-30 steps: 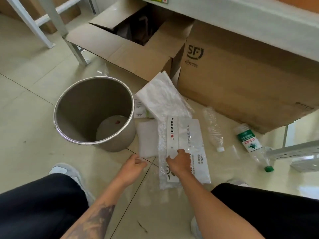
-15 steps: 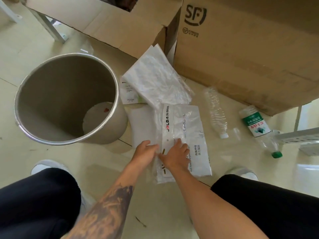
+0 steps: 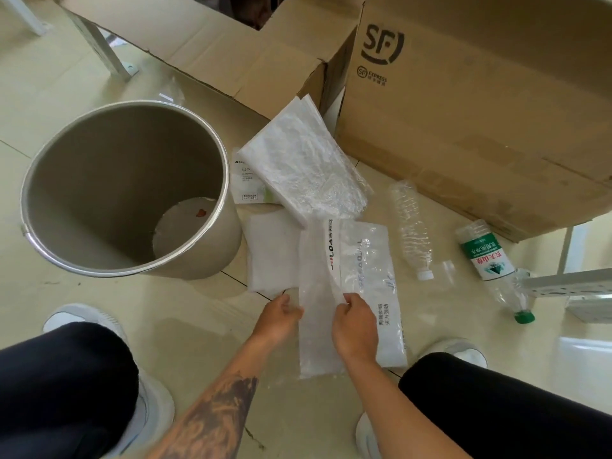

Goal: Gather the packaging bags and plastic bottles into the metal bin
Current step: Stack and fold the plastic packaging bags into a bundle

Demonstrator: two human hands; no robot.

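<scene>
The round metal bin point(image 3: 212, 223) stands on the floor at the left, with only a small red scrap inside. Right of it lies a pile of packaging bags: a crinkled clear bag point(image 3: 304, 167) at the top, a white foam bag point(image 3: 271, 253), and a printed clear bag point(image 3: 361, 260) in front of me. My left hand point(image 3: 278, 319) and my right hand point(image 3: 356, 323) both pinch the printed bag's near part, which is lifted and creased. A crushed clear bottle point(image 3: 412, 230) and a green-labelled bottle point(image 3: 490, 263) lie on the floor to the right.
Two large cardboard boxes point(image 3: 463, 120) stand behind the pile, one open point(image 3: 215, 51). A small printed packet point(image 3: 246, 180) lies beside the bin. A white metal rail point(image 3: 569, 283) is at the right edge. My knees and white shoes point(image 3: 82, 319) frame the bottom.
Both hands have closed on the printed bag and lifted its near edge, folding it. The camera has moved closer and lower over the pile.
</scene>
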